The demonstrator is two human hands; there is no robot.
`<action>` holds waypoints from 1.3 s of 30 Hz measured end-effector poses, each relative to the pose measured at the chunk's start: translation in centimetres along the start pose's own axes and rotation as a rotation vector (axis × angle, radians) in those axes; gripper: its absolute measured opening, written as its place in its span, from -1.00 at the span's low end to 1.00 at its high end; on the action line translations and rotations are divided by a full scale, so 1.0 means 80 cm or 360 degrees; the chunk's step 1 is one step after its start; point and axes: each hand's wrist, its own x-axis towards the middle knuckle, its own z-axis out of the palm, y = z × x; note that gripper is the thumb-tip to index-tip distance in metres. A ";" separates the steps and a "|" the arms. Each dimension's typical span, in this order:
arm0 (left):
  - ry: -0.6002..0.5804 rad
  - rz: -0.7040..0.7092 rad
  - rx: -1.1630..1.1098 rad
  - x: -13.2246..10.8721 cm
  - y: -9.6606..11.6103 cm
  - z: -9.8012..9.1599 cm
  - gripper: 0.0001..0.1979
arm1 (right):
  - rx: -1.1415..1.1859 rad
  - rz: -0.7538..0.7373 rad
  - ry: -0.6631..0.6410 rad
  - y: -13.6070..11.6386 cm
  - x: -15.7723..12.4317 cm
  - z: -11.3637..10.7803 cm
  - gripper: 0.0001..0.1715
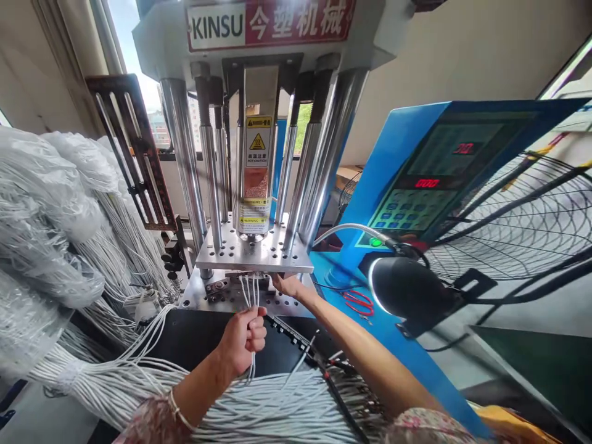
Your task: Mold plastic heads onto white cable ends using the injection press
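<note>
While left hand [241,338] grips cables [250,292], they point lengthwise forward — toward press [254,259] | right hand [285,285] — grip unclear

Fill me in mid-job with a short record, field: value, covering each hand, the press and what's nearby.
Left hand: closed around several white cables
Cable run: up from the fist to the metal block under the plate
Right hand: just below the plate's front edge, beside the cables; fingertips partly hidden, grip unclear
Press: plate above the block, warning labels facing forward
Control box: red digits, green light lit
Right side: red-handled scissors, lamp
</note>
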 end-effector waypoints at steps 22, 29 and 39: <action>-0.0141 -0.0148 0.0472 -0.210 -0.086 -0.043 -0.63 | -0.0846 0.0235 -0.0099 0.030 -0.151 -0.027 -0.80; -0.0175 -0.0090 0.0583 -0.206 -0.095 -0.034 -0.64 | -0.0695 0.0144 -0.0093 -0.006 -0.172 -0.039 -0.86; 0.0017 -0.0177 0.0719 -0.197 -0.099 -0.017 -0.52 | 0.1116 0.0441 -0.0622 -0.139 -0.209 0.031 -0.61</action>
